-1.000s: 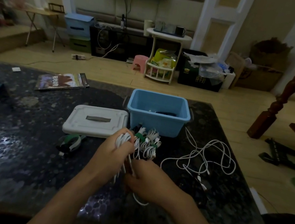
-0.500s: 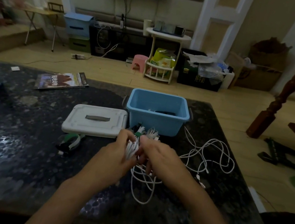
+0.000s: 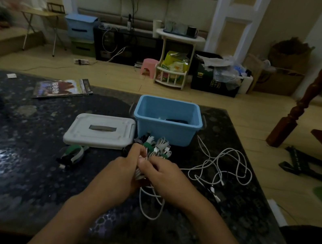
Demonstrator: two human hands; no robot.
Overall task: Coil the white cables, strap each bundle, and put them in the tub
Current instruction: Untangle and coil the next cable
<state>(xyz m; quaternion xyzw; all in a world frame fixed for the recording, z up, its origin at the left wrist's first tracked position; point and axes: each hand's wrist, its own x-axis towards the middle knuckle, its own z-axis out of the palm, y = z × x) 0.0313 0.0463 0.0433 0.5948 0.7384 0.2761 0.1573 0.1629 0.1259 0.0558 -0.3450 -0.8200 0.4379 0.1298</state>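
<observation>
At the table's middle, both hands meet over a half-wound white cable (image 3: 151,200): the left hand (image 3: 124,171) curls round the gathered turns, and the right hand (image 3: 164,176) pinches the strand against them, fingertips touching. Loose loops hang toward six o'clock onto the dark stone table (image 3: 19,172).

The likely slip, as I judge it, is the coil springing open: the turns look springy and no strap is on them yet, so easing either grip could let them unwind. The hanging loops could also snag the strapped bundles (image 3: 157,145) lying just at twelve o'clock of the hands, dragging them about.

Those bundles are small, white with green straps, touching the blue tub (image 3: 166,131). One more loose cable (image 3: 222,168) sprawls tangled at two o'clock. Spare straps (image 3: 74,153) sit at nine o'clock, near the white lid (image 3: 101,131).
</observation>
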